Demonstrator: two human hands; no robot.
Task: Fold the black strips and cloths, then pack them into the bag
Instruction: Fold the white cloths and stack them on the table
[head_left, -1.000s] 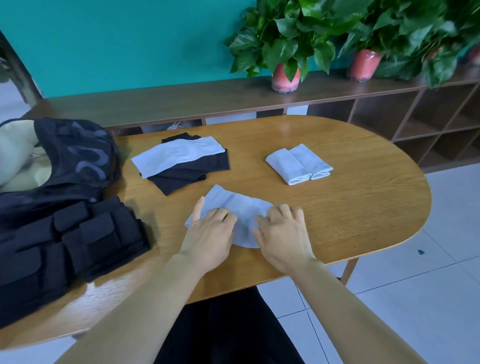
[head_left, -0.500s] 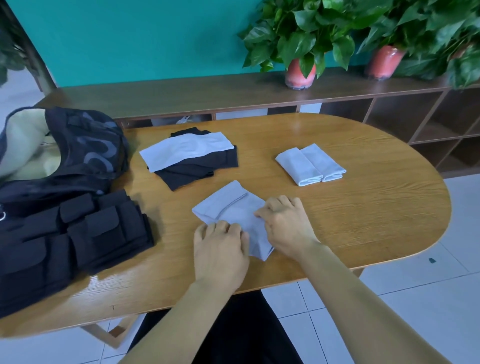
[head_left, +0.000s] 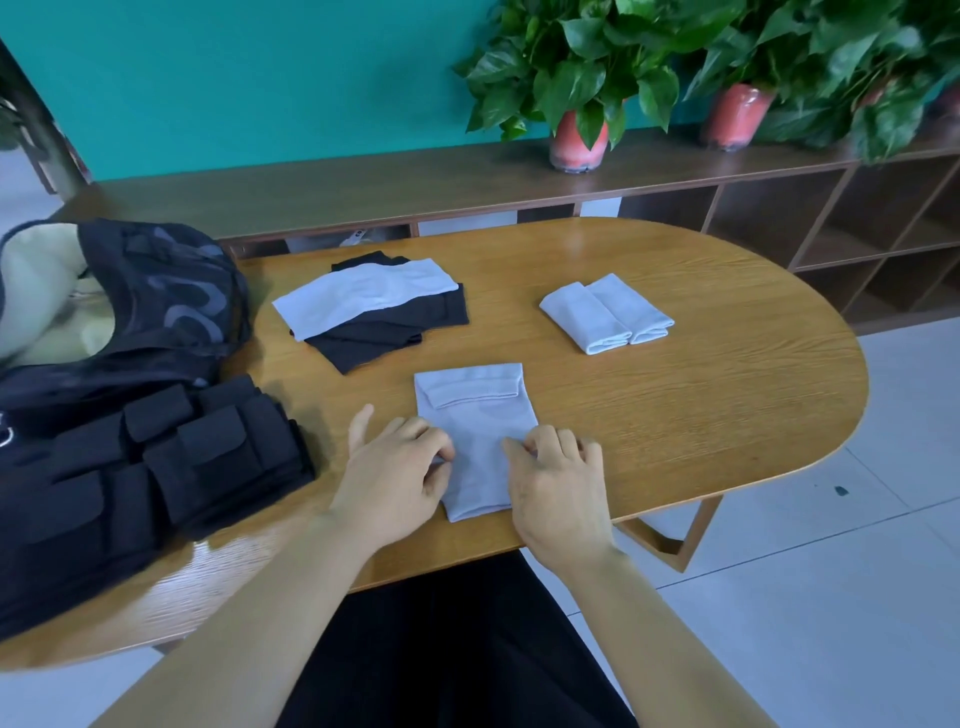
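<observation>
A light grey cloth (head_left: 475, 421) lies flat near the front edge of the wooden table (head_left: 701, 415), its far end turned back in a narrow fold. My left hand (head_left: 397, 475) pinches its left edge with curled fingers. My right hand (head_left: 558, 483) pinches its right edge. Farther back lies a pile of black strips (head_left: 395, 332) with another grey cloth (head_left: 363, 296) on top. Two folded grey cloths (head_left: 608, 314) sit side by side at the back right. The black bag (head_left: 119, 415) rests at the table's left, its mouth open.
A low wooden shelf (head_left: 363, 187) runs along the teal wall behind the table, with two potted plants (head_left: 579, 93) on it. Tiled floor lies to the right. My dark-clothed lap is below the table's front edge.
The grey cloth has been turned from slanted to straight, its long side pointing away from me. Both hands moved from pressing its top to pinching its side edges.
</observation>
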